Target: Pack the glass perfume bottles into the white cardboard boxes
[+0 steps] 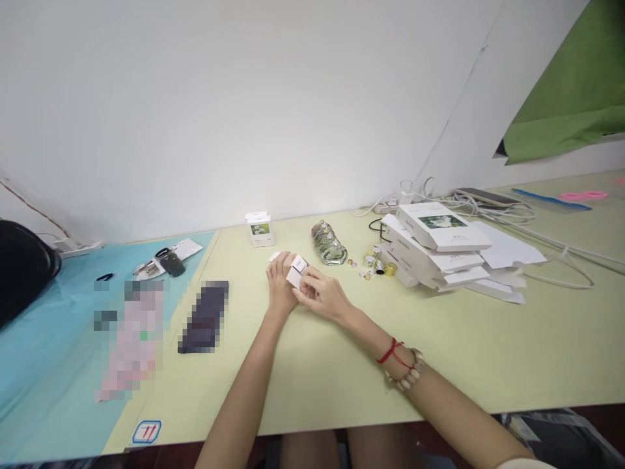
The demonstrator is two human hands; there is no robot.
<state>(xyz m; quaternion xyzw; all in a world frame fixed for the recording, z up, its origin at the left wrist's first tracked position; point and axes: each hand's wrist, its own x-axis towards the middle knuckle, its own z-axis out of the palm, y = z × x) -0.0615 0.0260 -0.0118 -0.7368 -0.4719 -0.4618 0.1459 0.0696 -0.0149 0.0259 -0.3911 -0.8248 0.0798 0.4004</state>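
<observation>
Between my two hands is a small white box (pixel 296 273), tilted, with an end flap facing up. My left hand (pixel 282 281) is closed round its left side, and a bit of white card shows by its fingertips. The fingers of my right hand (pixel 319 293) pinch the box's right side near that end. Beyond my hands, a small upright white box (pixel 262 233) with a flower picture has its top flaps raised. Several clear glass bottles (pixel 329 243) lie in a row behind my right hand, beside small gold and silver caps (pixel 378 263).
Flat white cartons (pixel 434 238) are piled on the right, with white cables (pixel 547 241) behind. On the left are a dark pixelated rectangle (pixel 205 317), a black roll-like item (pixel 170 262) and a black bag (pixel 24 270). A wall (pixel 293 98) closes off the table's back.
</observation>
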